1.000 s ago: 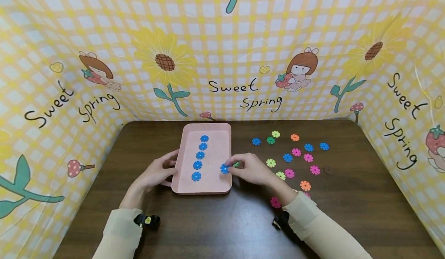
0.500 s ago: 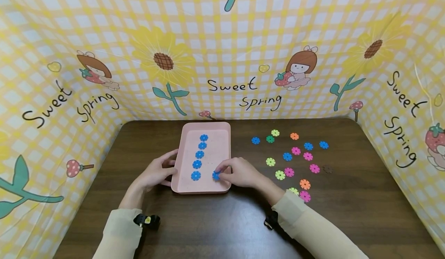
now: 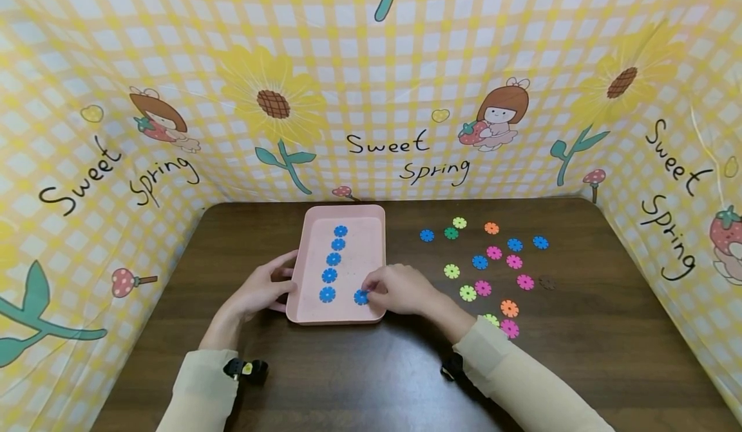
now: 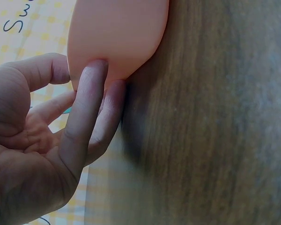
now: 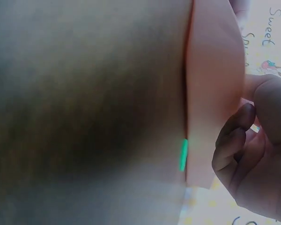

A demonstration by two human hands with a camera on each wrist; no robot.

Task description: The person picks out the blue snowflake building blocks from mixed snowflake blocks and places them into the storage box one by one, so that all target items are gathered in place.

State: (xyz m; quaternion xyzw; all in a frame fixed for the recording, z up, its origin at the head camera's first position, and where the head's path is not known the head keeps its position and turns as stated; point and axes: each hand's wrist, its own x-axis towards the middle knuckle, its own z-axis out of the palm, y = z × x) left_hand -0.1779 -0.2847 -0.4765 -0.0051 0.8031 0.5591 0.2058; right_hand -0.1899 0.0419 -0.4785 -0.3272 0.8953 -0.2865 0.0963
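Observation:
A pink tray (image 3: 353, 252) lies on the table with several blue snowflake discs (image 3: 333, 259) in a column along the left of its floor. My left hand (image 3: 261, 290) holds the tray's left side, its fingers against the outer wall (image 4: 117, 33) in the left wrist view. Above the tray's near right floor, my right hand (image 3: 400, 290) pinches another blue snowflake disc (image 3: 361, 297) between thumb and fingers. Those fingertips partly cover the disc, and I cannot tell whether it touches the floor. In the right wrist view the disc is hidden by the curled right hand (image 5: 253, 150).
Loose snowflake discs in pink (image 3: 483, 288), yellow-green, orange, blue, dark green and brown are scattered right of the tray. A green piece (image 5: 183, 154) is at the tray's right wall. A checked cloth (image 3: 324, 46) encloses the table's back and sides.
My right hand has moved left and towards me, bringing the blue snowflake disc from the tray's right rim to over its near right floor. My left hand stays on the tray.

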